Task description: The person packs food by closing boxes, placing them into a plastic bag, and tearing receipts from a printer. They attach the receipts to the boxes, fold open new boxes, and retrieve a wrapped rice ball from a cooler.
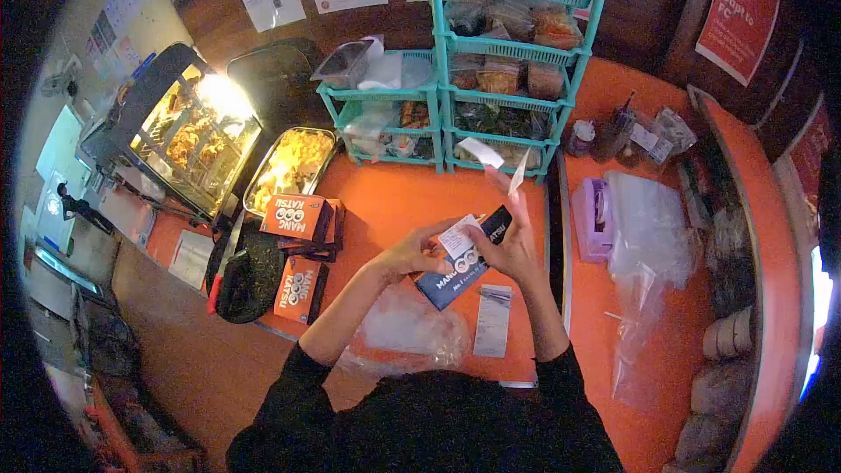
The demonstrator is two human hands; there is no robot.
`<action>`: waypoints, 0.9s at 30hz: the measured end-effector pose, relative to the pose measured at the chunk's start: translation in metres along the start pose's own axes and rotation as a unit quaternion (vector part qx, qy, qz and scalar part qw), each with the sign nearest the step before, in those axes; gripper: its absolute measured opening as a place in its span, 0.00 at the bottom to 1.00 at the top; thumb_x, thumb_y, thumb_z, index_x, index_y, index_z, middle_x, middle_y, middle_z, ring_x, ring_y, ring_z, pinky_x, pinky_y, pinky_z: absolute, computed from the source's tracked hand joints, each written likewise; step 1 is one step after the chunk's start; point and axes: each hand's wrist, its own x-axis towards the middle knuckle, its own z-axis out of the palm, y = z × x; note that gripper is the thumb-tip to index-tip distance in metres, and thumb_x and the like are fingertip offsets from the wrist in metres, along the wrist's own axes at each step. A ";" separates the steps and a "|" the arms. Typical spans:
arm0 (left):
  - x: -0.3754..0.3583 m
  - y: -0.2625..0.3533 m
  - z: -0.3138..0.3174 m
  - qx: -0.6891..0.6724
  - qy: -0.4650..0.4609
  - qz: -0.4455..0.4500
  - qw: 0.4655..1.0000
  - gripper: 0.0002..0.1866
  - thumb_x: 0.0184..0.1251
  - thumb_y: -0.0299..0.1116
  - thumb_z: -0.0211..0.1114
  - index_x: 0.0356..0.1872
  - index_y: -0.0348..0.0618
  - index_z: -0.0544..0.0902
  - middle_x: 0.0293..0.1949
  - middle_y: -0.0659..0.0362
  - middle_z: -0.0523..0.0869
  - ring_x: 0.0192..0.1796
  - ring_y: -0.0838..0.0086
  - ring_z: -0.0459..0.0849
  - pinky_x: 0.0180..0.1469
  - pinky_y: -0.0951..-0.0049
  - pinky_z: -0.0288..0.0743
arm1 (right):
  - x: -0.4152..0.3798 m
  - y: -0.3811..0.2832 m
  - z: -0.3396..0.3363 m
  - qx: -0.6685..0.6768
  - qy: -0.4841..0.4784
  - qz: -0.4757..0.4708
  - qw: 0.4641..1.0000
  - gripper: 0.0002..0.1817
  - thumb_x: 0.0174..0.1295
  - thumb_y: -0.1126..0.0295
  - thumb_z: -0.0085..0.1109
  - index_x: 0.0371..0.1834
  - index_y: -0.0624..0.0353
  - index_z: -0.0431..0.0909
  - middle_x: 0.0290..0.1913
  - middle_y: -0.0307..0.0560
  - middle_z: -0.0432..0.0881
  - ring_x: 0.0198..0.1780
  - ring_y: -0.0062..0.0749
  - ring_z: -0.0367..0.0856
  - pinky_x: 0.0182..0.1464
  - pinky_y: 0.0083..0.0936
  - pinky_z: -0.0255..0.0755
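A dark blue box with white lettering (438,290) stands in front of me on the orange counter, between my hands. My left hand (412,254) touches its left side, fingers bent around a small white printed label (457,236). The thumb of my right hand (515,250) presses on that label's right edge, while its raised fingers hold a curled white strip (520,168). Another white paper piece (481,152) shows by the fingertips. A long printed receipt (493,321) lies on the counter right of a clear plastic bag (407,333).
Orange boxes (296,217) are stacked at left beside a metal tray of fried food (293,164) and a black pan (248,276). A lit food warmer (194,136) stands behind. Teal racks (508,105) rise at the back. Plastic bags (648,219) lie right. A person (85,208) stands far left.
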 end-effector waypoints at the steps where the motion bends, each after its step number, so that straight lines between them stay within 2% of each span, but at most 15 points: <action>1: 0.000 0.000 0.000 -0.014 -0.001 -0.017 1.000 0.49 0.44 0.33 0.79 0.72 0.44 0.65 0.57 0.60 0.80 0.58 0.75 0.77 0.61 0.69 0.71 | -0.001 0.000 -0.002 0.000 -0.001 -0.001 1.000 0.57 0.48 0.77 0.73 0.77 0.45 0.42 0.71 0.57 0.62 0.61 0.51 0.73 0.62 0.45 0.70; 3: 0.001 0.004 0.000 -0.012 -0.010 -0.003 1.000 0.48 0.44 0.32 0.78 0.72 0.45 0.65 0.57 0.60 0.80 0.58 0.75 0.78 0.62 0.69 0.71 | -0.005 -0.004 -0.004 -0.015 0.052 0.076 0.996 0.62 0.41 0.68 0.81 0.77 0.49 0.43 0.74 0.56 0.59 0.70 0.55 0.61 0.71 0.48 0.56; 4: 0.003 0.008 0.001 -0.010 -0.018 0.011 1.000 0.48 0.44 0.32 0.78 0.72 0.46 0.65 0.57 0.59 0.80 0.58 0.75 0.78 0.62 0.69 0.71 | -0.009 -0.006 0.001 -0.035 0.085 0.103 0.990 0.67 0.34 0.63 0.84 0.76 0.54 0.44 0.74 0.57 0.58 0.70 0.56 0.61 0.71 0.48 0.56; 8: 0.002 0.025 0.009 -0.062 -0.036 0.009 0.997 0.50 0.42 0.31 0.78 0.73 0.47 0.64 0.60 0.59 0.77 0.62 0.74 0.75 0.66 0.69 0.67 | -0.014 -0.035 0.015 -0.033 0.091 0.153 0.983 0.70 0.31 0.62 0.85 0.76 0.56 0.41 0.74 0.56 0.56 0.70 0.53 0.62 0.69 0.46 0.59; 11: 0.000 0.026 0.009 -0.003 -0.004 0.082 0.997 0.51 0.40 0.32 0.78 0.72 0.48 0.64 0.65 0.59 0.73 0.67 0.73 0.71 0.70 0.68 0.63 | -0.011 -0.031 0.017 0.023 0.162 0.244 0.956 0.72 0.32 0.63 0.85 0.77 0.57 0.37 0.75 0.56 0.54 0.70 0.49 0.62 0.68 0.44 0.60; 13: 0.000 0.023 0.005 0.042 -0.014 0.129 0.991 0.51 0.36 0.32 0.77 0.71 0.48 0.66 0.69 0.57 0.69 0.72 0.65 0.64 0.73 0.62 0.56 | -0.001 -0.034 0.009 0.051 0.167 0.291 0.940 0.75 0.33 0.60 0.84 0.78 0.54 0.30 0.72 0.58 0.53 0.65 0.41 0.66 0.48 0.31 0.75; 14: 0.001 0.023 0.003 0.040 -0.011 0.129 0.991 0.51 0.36 0.32 0.77 0.71 0.48 0.66 0.69 0.57 0.69 0.72 0.65 0.64 0.73 0.62 0.56 | 0.006 -0.044 0.007 0.101 0.160 0.353 0.916 0.73 0.31 0.65 0.84 0.77 0.57 0.35 0.76 0.54 0.48 0.72 0.47 0.58 0.65 0.40 0.64; 15: 0.001 0.024 0.002 0.175 0.019 0.171 0.970 0.51 0.34 0.33 0.76 0.70 0.49 0.67 0.69 0.55 0.68 0.73 0.60 0.62 0.74 0.58 0.53 | 0.006 -0.046 0.010 0.101 0.156 0.355 0.916 0.73 0.31 0.65 0.84 0.77 0.57 0.35 0.76 0.54 0.48 0.72 0.47 0.58 0.65 0.40 0.64; 16: 0.000 0.027 0.002 0.306 0.048 0.207 0.928 0.51 0.31 0.34 0.76 0.69 0.50 0.68 0.69 0.53 0.68 0.74 0.55 0.60 0.75 0.54 0.51 | 0.006 -0.048 0.013 -0.014 0.116 0.301 0.946 0.73 0.30 0.65 0.83 0.77 0.57 0.35 0.76 0.54 0.48 0.73 0.48 0.56 0.65 0.40 0.64; 17: -0.002 0.029 0.004 0.304 0.049 0.206 0.929 0.51 0.31 0.34 0.76 0.69 0.50 0.68 0.69 0.53 0.68 0.74 0.55 0.60 0.75 0.54 0.51 | 0.005 -0.050 0.016 -0.128 0.074 0.241 0.959 0.73 0.29 0.66 0.83 0.77 0.57 0.35 0.76 0.54 0.48 0.73 0.48 0.54 0.65 0.41 0.65; 19: -0.006 0.035 0.010 0.342 0.090 0.211 0.911 0.52 0.29 0.35 0.76 0.69 0.55 0.69 0.70 0.49 0.65 0.75 0.48 0.55 0.74 0.47 0.50 | 0.004 -0.051 0.021 -0.073 0.077 0.254 0.961 0.74 0.27 0.64 0.83 0.77 0.58 0.35 0.76 0.55 0.47 0.75 0.50 0.50 0.67 0.45 0.62; 21: -0.015 0.030 0.014 0.350 0.112 0.200 0.908 0.51 0.29 0.36 0.76 0.68 0.59 0.69 0.70 0.48 0.64 0.74 0.47 0.56 0.73 0.46 0.52 | 0.001 -0.044 0.017 -0.121 0.108 0.255 0.953 0.75 0.33 0.65 0.82 0.78 0.53 0.29 0.73 0.60 0.52 0.69 0.49 0.63 0.69 0.48 0.59; 22: -0.022 0.028 0.016 0.361 0.131 0.190 0.904 0.51 0.29 0.37 0.76 0.68 0.62 0.70 0.71 0.48 0.62 0.74 0.47 0.57 0.72 0.46 0.53 | 0.001 -0.042 0.013 -0.118 0.102 0.258 0.953 0.75 0.33 0.65 0.82 0.78 0.53 0.29 0.73 0.60 0.52 0.69 0.49 0.63 0.69 0.48 0.59; 24: -0.038 0.023 0.018 0.366 0.145 0.166 0.904 0.50 0.29 0.39 0.77 0.67 0.65 0.70 0.70 0.48 0.62 0.73 0.46 0.58 0.70 0.45 0.54 | -0.001 -0.034 -0.001 0.108 0.151 0.415 0.891 0.72 0.39 0.71 0.80 0.78 0.45 0.28 0.71 0.59 0.56 0.55 0.40 0.78 0.53 0.33 0.76; 27: -0.084 0.017 0.032 0.399 0.181 0.084 0.895 0.48 0.30 0.44 0.79 0.65 0.68 0.73 0.70 0.48 0.62 0.71 0.45 0.60 0.67 0.43 0.57 | -0.031 -0.009 -0.011 0.073 0.153 0.391 0.905 0.67 0.45 0.79 0.75 0.78 0.42 0.27 0.71 0.57 0.56 0.53 0.36 0.76 0.45 0.27 0.79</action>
